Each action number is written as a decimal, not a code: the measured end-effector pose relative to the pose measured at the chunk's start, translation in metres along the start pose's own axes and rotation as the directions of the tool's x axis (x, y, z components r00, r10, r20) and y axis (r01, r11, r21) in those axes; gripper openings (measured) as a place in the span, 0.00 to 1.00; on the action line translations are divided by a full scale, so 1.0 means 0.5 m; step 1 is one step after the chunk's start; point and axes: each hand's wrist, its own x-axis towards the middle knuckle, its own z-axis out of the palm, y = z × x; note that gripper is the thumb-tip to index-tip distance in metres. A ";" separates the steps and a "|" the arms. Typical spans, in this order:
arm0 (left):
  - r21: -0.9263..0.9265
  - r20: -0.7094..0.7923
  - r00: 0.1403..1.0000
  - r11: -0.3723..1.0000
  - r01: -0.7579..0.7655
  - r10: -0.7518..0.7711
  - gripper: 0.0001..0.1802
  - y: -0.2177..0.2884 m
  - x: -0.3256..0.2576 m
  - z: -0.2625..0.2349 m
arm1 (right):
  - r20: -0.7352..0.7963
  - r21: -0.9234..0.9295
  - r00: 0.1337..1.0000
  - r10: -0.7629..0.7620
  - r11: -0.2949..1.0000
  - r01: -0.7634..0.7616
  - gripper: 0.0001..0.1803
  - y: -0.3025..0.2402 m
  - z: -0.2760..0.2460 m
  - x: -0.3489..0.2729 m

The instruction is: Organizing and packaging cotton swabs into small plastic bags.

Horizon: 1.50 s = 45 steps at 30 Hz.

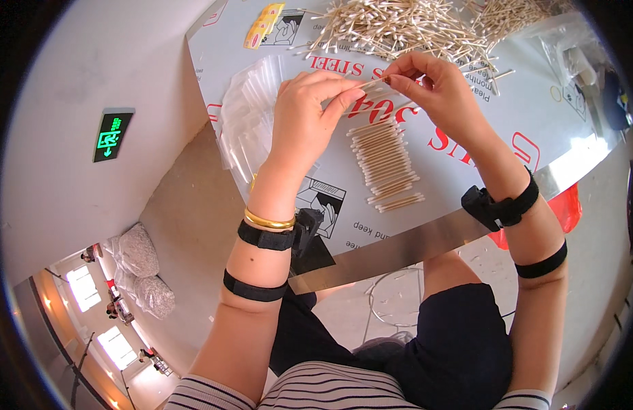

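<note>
- Two hands in play: the left hand (pixel 310 113) and right hand (pixel 436 85) meet above the worktop (pixel 453 184), each grip narrow, pinching a slim item (pixel 375 83) at the fingertips.
- Just this side of them, a tidy row of cotton swabs (pixel 385 160) lies side by side, between the hands and the near edge.
- Beyond, a big loose heap of swabs (pixel 398 27) sprawls toward the far edge, the right hand overlapping its front.
- Along the left edge, clear plastic bags (pixel 245 116) fan out, partly behind the left hand; a yellow packet (pixel 264 26) lies toward the far left corner.
- Below the near edge, red plastic (pixel 569 208) shows, half hidden by the right forearm (pixel 528 205).
- Tough call: the slim item's kind can't be made out, and the picture's top cuts off the heap.
</note>
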 end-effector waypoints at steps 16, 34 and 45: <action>-0.386 0.059 0.980 0.901 0.196 -0.188 0.11 0.039 0.012 -0.003 | -0.014 0.155 0.996 -0.086 0.984 0.087 0.07 0.022 -0.022 0.002; -0.304 -0.017 0.983 0.937 0.170 -0.184 0.07 0.037 0.004 0.008 | -0.011 0.289 0.998 0.054 0.956 -0.049 0.07 0.034 -0.042 -0.037; -0.202 -0.087 0.928 0.918 0.341 -0.363 0.08 -0.055 -0.014 0.007 | -0.105 -0.099 0.994 0.034 0.994 -0.044 0.07 0.041 -0.054 -0.023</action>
